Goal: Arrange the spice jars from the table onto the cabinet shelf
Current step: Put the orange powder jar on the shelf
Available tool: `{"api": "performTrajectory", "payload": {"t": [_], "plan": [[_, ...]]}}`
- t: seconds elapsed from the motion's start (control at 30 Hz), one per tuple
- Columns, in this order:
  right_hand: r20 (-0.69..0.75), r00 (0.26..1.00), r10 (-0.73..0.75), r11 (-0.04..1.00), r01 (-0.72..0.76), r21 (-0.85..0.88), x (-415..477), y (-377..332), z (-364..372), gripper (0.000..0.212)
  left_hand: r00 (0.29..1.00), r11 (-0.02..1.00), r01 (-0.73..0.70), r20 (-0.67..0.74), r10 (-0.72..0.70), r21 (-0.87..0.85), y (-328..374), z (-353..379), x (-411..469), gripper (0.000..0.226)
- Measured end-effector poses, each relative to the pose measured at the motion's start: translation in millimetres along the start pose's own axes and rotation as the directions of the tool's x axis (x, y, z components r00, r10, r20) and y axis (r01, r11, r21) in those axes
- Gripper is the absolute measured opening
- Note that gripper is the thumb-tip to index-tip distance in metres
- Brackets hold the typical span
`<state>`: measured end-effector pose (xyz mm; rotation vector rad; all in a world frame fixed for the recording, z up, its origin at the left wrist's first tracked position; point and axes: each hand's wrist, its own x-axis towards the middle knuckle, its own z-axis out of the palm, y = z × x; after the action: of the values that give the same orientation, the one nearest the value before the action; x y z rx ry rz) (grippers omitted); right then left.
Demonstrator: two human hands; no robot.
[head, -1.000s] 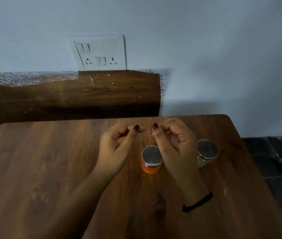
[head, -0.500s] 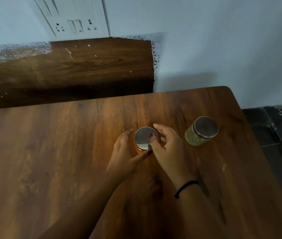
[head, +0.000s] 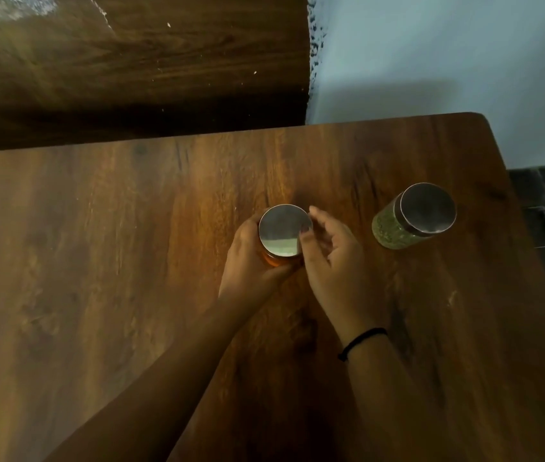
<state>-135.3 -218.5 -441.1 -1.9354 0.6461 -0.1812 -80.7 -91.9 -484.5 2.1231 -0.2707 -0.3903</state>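
Both hands are gathered around the orange spice jar (head: 282,253), which stands upright on the wooden table (head: 97,261) directly between them. The left hand (head: 251,261) wraps the jar's glass body from its own side, thumb curling under the near edge, while the right hand (head: 334,261) closes in from the other side with its fingertips (head: 306,233) touching the rim of the shiny metal lid (head: 284,230). So the hands are together and clamped on this one jar, though how firmly each presses cannot be told from above. The likeliest trouble, in my judgement, comes from that right-hand contact: if the lift is taken by the lid and not by the body, a loosely seated cap could turn or come away and the orange powder would spill. Smooth glass may also slide through the left palm if the squeeze is light. The green spice jar (head: 411,218) waits to the outside of the right hand, near but apart from it, and appears to lean because of the wide lens; a wide sweep of the right elbow or wrist during the lift could clip it and send it rolling toward the table edge beyond. The cabinet shelf is not in view, so the carry will call for a turn of the head, with the grip unwatched.
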Motion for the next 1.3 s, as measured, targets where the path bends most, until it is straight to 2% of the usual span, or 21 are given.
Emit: {"api": "performTrajectory", "payload": {"t": [0.1, 0.2, 0.37, 0.57, 0.7, 0.77, 0.83, 0.93, 1.1, 1.23, 1.3], "plan": [[-0.023, 0.999, 0.035, 0.994, -0.033, 0.104, 4.4, 7.4, -2.3, 0.035, 0.999, 0.999, -0.023, 0.033, 0.023, -0.026, -3.2, -14.3, 3.1, 0.083], [-0.005, 0.998, 0.056, 0.986, -0.055, 0.157, 9.6, 16.1, -8.3, 0.033, 0.999, 0.991, -0.024, 0.034, 0.029, -0.131, -1.2, -40.0, 1.5, 0.076], [0.17, 0.985, 0.028, 0.976, -0.064, 0.206, 6.1, 9.6, -6.5, 0.033, 0.998, 0.971, 0.005, 0.062, 0.01, -0.237, 5.7, -82.1, -6.0, 0.072], [0.349, 0.937, -0.026, 0.95, -0.085, 0.301, -12.3, -20.3, 7.8, 0.023, 0.994, 0.967, -0.09, 0.04, 0.102, -0.237, 25.9, -101.3, -12.4, 0.066], [0.367, 0.927, -0.077, 0.953, -0.039, 0.301, -21.1, -29.2, 11.5, 0.051, 0.986, 0.969, -0.165, -0.028, 0.163, -0.184, 39.8, -114.3, -18.1, 0.061], [0.388, 0.915, -0.109, 0.955, -0.012, 0.297, -23.8, -36.6, 13.3, 0.071, 0.983, 0.968, -0.18, -0.063, 0.171, -0.175, 46.9, -122.1, -22.0, 0.064], [0.404, 0.906, -0.124, 0.956, -0.001, 0.294, -26.5, -48.3, 15.5, 0.08, 0.978, 0.966, -0.198, -0.099, 0.183, -0.166, 53.6, -129.7, -26.0, 0.07], [0.395, 0.906, -0.154, 0.945, 0.018, 0.326, -31.7, -68.6, 16.3, 0.078, 0.975, 0.963, -0.2, -0.13, 0.179, -0.178, 65.6, -143.6, -33.9, 0.071], [0.347, 0.909, -0.231, 0.913, 0.079, 0.401, -35.5, -104.6, 11.5, 0.074, 0.965, 0.888, -0.257, -0.157, 0.212, -0.38, 87.7, -172.3, -45.4, 0.051], [0.31, 0.906, -0.288, 0.881, 0.124, 0.457, -38.9, -142.0, 1.4, 0.084, 0.963, 0.861, -0.257, -0.193, 0.189, -0.439, 104.6, -189.6, -50.5, 0.053], [0.268, 0.898, -0.348, 0.855, 0.187, 0.483, -42.2, -160.4, -5.0, 0.081, 0.965, 0.842, -0.254, -0.19, 0.183, -0.476, 116.0, -193.7, -54.6, 0.053]]}}
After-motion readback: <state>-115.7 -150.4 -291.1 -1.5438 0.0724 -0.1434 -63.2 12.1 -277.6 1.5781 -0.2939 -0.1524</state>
